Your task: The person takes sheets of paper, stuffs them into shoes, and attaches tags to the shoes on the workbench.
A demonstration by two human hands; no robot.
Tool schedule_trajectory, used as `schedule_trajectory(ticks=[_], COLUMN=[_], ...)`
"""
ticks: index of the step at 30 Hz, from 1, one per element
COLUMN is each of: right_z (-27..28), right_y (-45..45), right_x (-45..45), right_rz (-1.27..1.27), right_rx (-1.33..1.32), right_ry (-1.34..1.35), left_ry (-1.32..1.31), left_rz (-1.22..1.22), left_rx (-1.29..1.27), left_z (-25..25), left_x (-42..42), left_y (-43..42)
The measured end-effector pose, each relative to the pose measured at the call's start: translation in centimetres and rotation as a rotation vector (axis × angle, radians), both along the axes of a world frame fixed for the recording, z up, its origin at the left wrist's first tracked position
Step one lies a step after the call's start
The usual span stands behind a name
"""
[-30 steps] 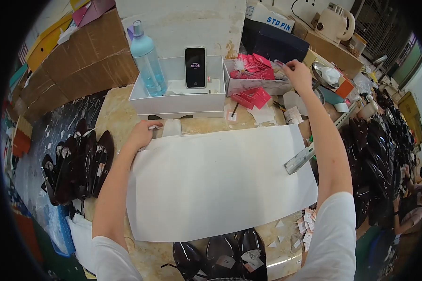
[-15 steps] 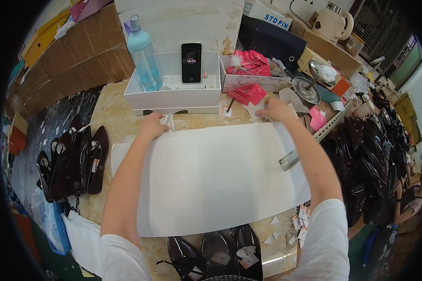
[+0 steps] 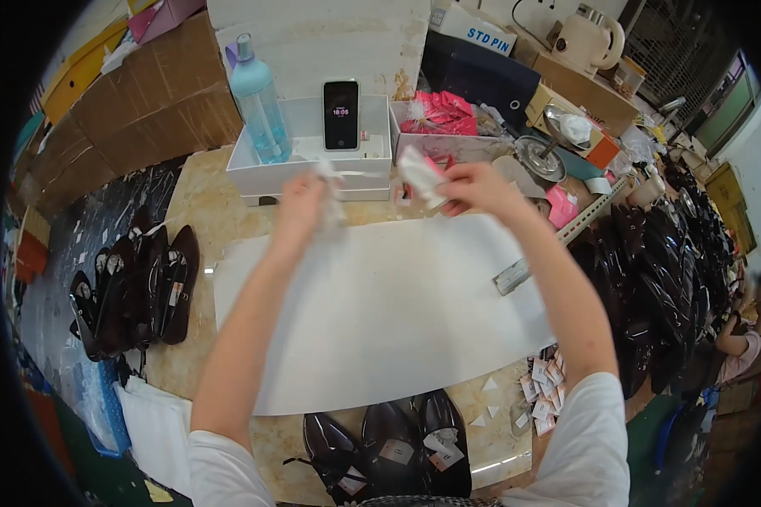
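My left hand (image 3: pixel 301 204) is closed on a crumpled white piece (image 3: pixel 331 196), paper or cloth, smeared by motion. Between the fingers of my right hand (image 3: pixel 475 189) is a folded white piece (image 3: pixel 421 176), also paper or cloth. Both hands are raised over the far edge of a large white sheet (image 3: pixel 389 317), which lies across the table. On the sheet's right part, beside my right forearm, rests a small flat metal-looking piece (image 3: pixel 511 276). Dark glossy pointed shoes (image 3: pixel 389 448) stand at the near edge, below the sheet.
A white box (image 3: pixel 313 182) behind holds a blue bottle (image 3: pixel 264 106) and a phone (image 3: pixel 341 116). Pink packets (image 3: pixel 442 114) fill a box beside it. More dark shoes sit left (image 3: pixel 139 291) and right (image 3: pixel 643 296). Paper tags (image 3: pixel 545 384) lie at right. A co-worker's arm (image 3: pixel 733 342) shows far right.
Both hands have come up off the table and closer together, each now lifting a white piece. The large sheet's outline has shifted slightly.
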State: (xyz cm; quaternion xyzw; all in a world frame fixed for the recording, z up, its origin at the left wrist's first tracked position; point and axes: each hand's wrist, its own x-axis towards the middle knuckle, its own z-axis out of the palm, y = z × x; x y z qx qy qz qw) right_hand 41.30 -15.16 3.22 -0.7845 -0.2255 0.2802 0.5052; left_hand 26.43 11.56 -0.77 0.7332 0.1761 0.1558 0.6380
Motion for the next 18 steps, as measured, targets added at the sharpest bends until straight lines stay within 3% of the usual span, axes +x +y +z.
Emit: schedule_trajectory(ticks=[2, 3, 5, 8, 10, 11, 12, 13, 14, 15, 16, 18], right_z=[-1.1, -1.9, -2.3, -0.9, -0.1, 0.4, 0.8, 1.0, 1.2, 1.2, 0.8, -0.8], right_y=[3.0, 4.3, 5.4, 3.3, 1.3, -0.2, -2.5, -4.7, -7.2, -9.8, -12.3, -17.1], right_x=[-4.7, -7.1, -11.7, -17.1, -20.7, -21.5, -22.1, -22.8, -23.5, -24.2, -25.1, -27.0], right_rz=[0.047, 0.066, 0.018, 0.216, 0.228, 0.231, 0.236, 0.244, 0.22, 0.199, 0.097, -0.134], right_rx=[0.11, 0.16, 0.072, 0.242, 0.406, 0.348, 0.289, 0.233, 0.198, 0.163, 0.152, 0.193], right_ry=[-0.013, -0.029, -0.54, -0.436, -0.368, -0.451, -0.53, -0.604, -0.469, -0.334, -0.273, -0.122], left_ry=[-0.078, -0.148, -0.286, -0.007, -0.097, -0.085, -0.087, 0.022, 0.106, 0.1, 0.189, 0.582], left_rz=[-0.015, -0.011, -0.003, 0.072, 0.172, 0.207, 0.331, 0.378, 0.567, 0.593, 0.864, 1.075], left_rx=[-0.203, -0.144, -0.034, -0.092, -0.219, -0.277, -0.13, -0.224, -0.181, 0.089, -0.023, 0.221], left_z=[-1.7, -1.4, -1.4, -0.8, 0.2, 1.4, 2.1, 3.5, 1.2, -7.9, -5.4, -7.1], left_x=[0.8, 0.2, -1.9, -7.1, -12.4, -16.1, -20.1, -25.1, -31.4, -42.0, -48.2, -66.8], left_y=[-4.3, -6.2, -9.3, -6.4, -5.3, -4.8, -4.3, -3.4, -0.7, 6.8, 5.9, 6.1])
